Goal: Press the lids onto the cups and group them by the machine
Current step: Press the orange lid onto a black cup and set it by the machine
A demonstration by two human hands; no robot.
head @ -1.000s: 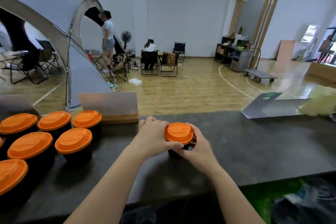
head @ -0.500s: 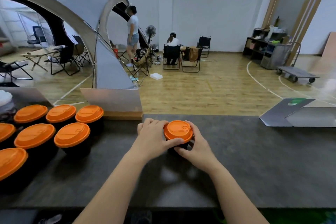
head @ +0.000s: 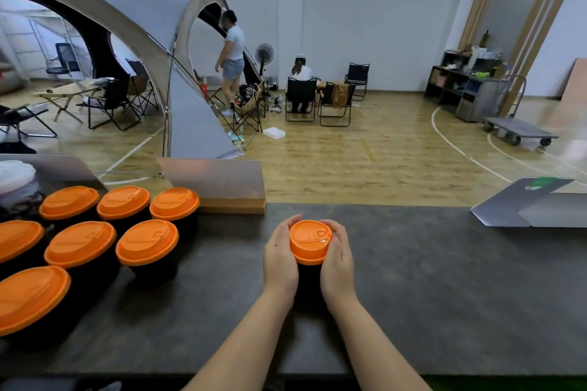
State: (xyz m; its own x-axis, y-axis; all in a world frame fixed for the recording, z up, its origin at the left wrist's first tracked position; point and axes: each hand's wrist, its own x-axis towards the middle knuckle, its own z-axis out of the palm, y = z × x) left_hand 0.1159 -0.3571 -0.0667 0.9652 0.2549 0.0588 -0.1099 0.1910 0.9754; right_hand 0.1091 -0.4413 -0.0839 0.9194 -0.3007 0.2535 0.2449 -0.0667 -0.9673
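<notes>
Even, soft indoor light; wide-angle bending at edges, floor glare, slight blur far right

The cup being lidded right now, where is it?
In the head view, the cup stands mid-counter between the left hand and right hand, right of the lidded cups.

- Black cup (head: 307, 276) under the orange lid (head: 309, 241) mostly hidden between left hand (head: 280, 259) and right hand (head: 337, 260); only a dark strip visible.
- Far-side fingertips of both hands concealed behind the lid.
- Two lidded cups (head: 28, 298) at the left cut off by the frame edge.
- White stack (head: 14, 176) at far left cropped, contents unclear.
- Grey folded card (head: 533, 206) cut by the right edge.
- Shelf clutter (head: 467, 73) too small to identify.
</notes>
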